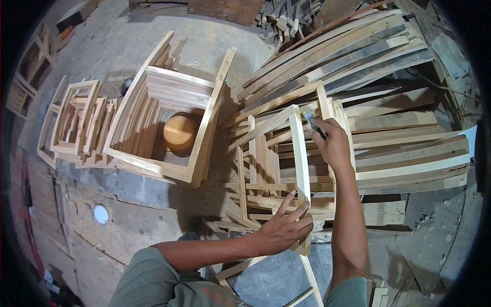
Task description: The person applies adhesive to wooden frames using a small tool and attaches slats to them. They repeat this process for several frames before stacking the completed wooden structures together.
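My left hand (286,229) grips the near end of a pale wooden frame (300,153), its fingers spread along the bar and the thumb side on the inner edge. The frame stands tilted in front of me, overlapping other frames behind it. Closed in my right hand (331,140) is a small tool (318,130) with a dark handle and a pale, flat tip. That tip is right at the frame's far corner. Its exact kind is partly hidden by my fingers.
Large nested wooden frames (202,138) stand to the left around an orange-brown round container (180,134). Smaller frames (84,120) lean further left. Long planks (404,123) are stacked at right. Scrap wood (286,18) lies at the back, and sawdust covers the floor.
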`<control>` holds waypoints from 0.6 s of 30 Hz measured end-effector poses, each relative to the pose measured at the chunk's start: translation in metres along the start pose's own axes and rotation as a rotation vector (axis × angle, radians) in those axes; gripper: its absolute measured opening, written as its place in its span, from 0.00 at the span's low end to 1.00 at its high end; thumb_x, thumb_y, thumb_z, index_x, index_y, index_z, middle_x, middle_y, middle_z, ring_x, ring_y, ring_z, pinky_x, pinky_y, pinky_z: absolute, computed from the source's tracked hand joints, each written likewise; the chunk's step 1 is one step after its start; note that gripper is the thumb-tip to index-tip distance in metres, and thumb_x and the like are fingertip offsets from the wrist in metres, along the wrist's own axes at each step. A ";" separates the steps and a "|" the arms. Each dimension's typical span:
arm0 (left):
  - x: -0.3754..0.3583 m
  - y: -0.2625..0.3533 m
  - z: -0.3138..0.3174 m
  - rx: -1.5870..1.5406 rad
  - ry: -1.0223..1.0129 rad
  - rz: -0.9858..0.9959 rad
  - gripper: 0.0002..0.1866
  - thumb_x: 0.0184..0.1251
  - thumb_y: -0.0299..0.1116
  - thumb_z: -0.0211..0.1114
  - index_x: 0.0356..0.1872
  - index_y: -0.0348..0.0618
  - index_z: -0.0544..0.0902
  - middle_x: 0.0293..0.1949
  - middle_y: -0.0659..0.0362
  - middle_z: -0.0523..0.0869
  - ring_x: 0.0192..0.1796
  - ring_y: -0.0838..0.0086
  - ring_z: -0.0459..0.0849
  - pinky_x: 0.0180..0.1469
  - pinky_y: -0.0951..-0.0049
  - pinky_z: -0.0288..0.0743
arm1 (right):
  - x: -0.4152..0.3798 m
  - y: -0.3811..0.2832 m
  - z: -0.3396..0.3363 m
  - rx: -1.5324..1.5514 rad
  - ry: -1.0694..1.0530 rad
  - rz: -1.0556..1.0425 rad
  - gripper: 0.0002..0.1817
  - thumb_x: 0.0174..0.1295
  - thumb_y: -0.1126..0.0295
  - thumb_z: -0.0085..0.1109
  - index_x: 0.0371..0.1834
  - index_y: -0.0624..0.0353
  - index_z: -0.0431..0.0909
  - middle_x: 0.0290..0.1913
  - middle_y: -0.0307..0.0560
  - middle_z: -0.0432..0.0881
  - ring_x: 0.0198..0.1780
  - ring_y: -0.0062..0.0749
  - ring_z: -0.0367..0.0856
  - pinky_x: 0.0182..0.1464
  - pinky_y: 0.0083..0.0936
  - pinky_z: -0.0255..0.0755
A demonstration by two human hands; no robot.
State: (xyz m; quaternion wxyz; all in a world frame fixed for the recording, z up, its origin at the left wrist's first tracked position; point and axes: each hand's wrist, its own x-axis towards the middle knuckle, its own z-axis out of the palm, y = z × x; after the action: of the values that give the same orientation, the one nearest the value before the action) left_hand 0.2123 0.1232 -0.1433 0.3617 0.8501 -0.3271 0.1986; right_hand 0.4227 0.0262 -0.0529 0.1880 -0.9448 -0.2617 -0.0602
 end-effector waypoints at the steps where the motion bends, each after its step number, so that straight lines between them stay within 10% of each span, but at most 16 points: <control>1: 0.000 0.000 -0.002 0.009 -0.006 0.001 0.12 0.64 0.32 0.56 0.46 0.44 0.82 0.46 0.56 0.75 0.67 0.61 0.71 0.77 0.34 0.44 | 0.000 -0.002 -0.003 -0.026 0.009 0.009 0.16 0.61 0.69 0.65 0.52 0.59 0.86 0.40 0.55 0.82 0.40 0.52 0.82 0.45 0.38 0.76; 18: 0.001 0.002 -0.001 0.041 -0.041 -0.011 0.12 0.64 0.32 0.56 0.45 0.45 0.83 0.45 0.57 0.76 0.67 0.62 0.70 0.77 0.33 0.43 | 0.007 -0.016 0.000 -0.122 -0.004 -0.010 0.15 0.58 0.71 0.68 0.50 0.59 0.86 0.45 0.57 0.83 0.43 0.55 0.83 0.48 0.40 0.76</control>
State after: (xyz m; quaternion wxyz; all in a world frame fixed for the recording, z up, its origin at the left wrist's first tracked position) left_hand 0.2111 0.1223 -0.1409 0.3386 0.8629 -0.3258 0.1860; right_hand 0.4205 0.0427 -0.0462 0.1292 -0.9533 -0.2625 -0.0754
